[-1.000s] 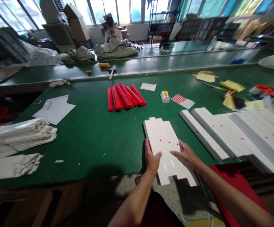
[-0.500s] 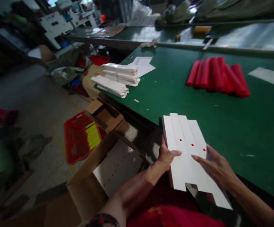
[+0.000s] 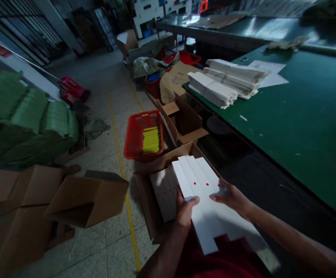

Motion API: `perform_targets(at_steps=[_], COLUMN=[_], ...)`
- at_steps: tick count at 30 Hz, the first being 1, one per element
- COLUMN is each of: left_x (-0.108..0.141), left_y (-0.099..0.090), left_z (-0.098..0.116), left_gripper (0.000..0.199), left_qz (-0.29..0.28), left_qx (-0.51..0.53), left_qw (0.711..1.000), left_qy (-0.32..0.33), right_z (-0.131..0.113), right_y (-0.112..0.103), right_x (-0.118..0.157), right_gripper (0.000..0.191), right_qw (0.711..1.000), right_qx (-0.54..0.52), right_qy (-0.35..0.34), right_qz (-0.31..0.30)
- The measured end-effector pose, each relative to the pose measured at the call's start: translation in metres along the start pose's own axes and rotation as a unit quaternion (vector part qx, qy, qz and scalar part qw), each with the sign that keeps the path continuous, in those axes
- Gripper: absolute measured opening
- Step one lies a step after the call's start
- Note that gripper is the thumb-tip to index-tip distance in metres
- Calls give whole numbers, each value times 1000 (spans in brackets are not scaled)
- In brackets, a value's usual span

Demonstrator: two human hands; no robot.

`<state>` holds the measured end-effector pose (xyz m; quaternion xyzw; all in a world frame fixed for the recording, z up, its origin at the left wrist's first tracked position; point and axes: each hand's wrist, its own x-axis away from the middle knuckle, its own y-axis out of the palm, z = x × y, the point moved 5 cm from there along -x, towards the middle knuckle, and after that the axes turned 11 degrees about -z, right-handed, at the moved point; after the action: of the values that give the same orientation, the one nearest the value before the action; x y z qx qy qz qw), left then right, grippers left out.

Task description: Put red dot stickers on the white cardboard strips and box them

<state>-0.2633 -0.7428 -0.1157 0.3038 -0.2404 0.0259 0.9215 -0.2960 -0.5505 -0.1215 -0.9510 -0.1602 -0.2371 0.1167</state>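
Holding one white card (image 3: 202,208) between left hand (image 3: 187,211) and right hand (image 3: 232,199)

the flat white card stack with red dots (image 3: 204,202) has been carried away from the green-topped work table (image 3: 286,154) and is now held over an open brown cardboard carton (image 3: 143,197).

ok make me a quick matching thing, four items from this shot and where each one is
Things:
1. white card blank with red dots
2. red plastic basket
3. stacked white card blanks
4. yellow floor line

Places:
A. on the green table
B. painted on the floor
C. between the left hand and right hand, over a cardboard box
D. on the floor, holding yellow pieces

Pairs: 1-C, 2-D, 3-A, 4-B
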Motion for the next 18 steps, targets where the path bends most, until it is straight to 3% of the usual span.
perform_targets(at_steps=[4, 7, 13, 18], left_x=[-31, -68, -136, -150], left_y=[-63, -90, -109, -121], left_z=[-23, -46, -87, -115], left_gripper=[71, 69, 76, 98], left_qz=[80, 93, 56, 26], left_qx=[-28, -22, 0, 40], left_qw=[996, 994, 997, 999], left_qy=[-32, -55, -45, -27], right_z=[20, 35, 83, 123], right_y=[31, 36, 23, 16], right_x=[-56, -89, -147, -179], right_gripper=[43, 37, 46, 73], right_qw=[997, 996, 994, 972], right_qx=[13, 6, 67, 196], right_qy=[43, 49, 77, 131], right_qz=[-60, -74, -38, -5])
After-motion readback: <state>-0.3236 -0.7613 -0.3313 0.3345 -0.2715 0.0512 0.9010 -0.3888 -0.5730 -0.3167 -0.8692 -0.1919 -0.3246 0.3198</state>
